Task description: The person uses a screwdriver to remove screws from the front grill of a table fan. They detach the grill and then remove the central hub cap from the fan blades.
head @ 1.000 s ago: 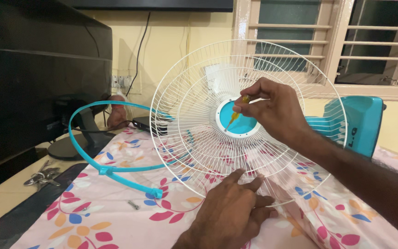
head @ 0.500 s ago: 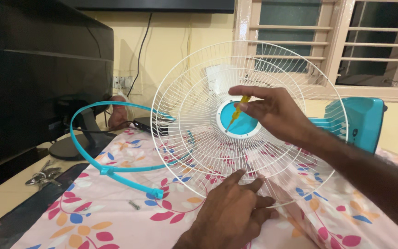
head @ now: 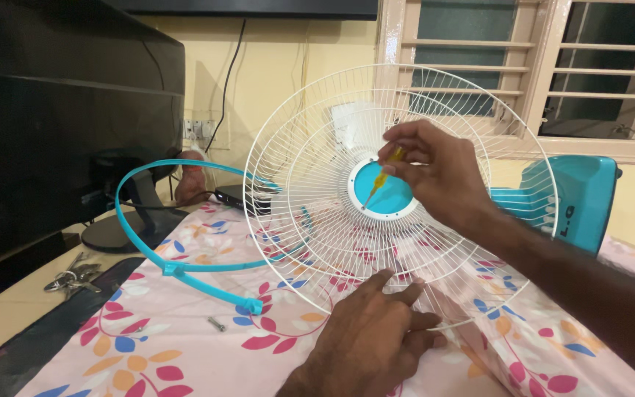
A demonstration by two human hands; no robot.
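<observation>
My right hand (head: pixel 435 173) was pinched tight on a small yellow screwdriver (head: pixel 382 176), its tip set against the white ring around the blue hub (head: pixel 391 198) of the white wire fan grille (head: pixel 332 184). My left hand (head: pixel 372 331) lay flat, fingers spread, pressing the grille's lower rim onto the floral cloth (head: pixel 163 353). Left of the grille lay a blue plastic band (head: pixel 148 250); below that band sat a loose screw (head: pixel 217 323).

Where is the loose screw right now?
The screw lies on the floral cloth, lower left, just below the blue ring's open end, left of the left hand.
</observation>
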